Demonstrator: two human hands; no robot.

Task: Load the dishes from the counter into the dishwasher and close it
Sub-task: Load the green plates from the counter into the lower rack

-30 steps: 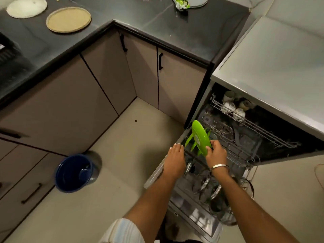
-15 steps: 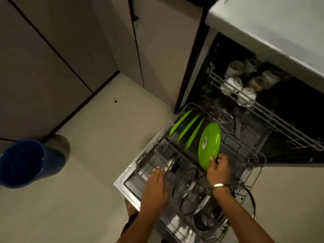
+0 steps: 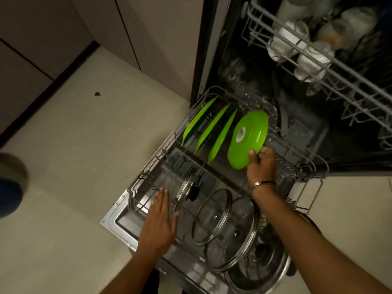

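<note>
Dim indoor light, soft motion blur, wide-angle bending at edges.

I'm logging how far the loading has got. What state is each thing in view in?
Dishwasher door: open, lying flat.
Lower rack: pulled out.
Upper rack: holds white cups.
Three green plates: standing on edge in the lower rack.
Green bowl: tilted, gripped by the right hand.
Left hand: flat, fingers straight, over the rack's front.
Glass lids: leaning in the lower rack.

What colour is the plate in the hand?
Bright green plate, seen in the head view.
</note>
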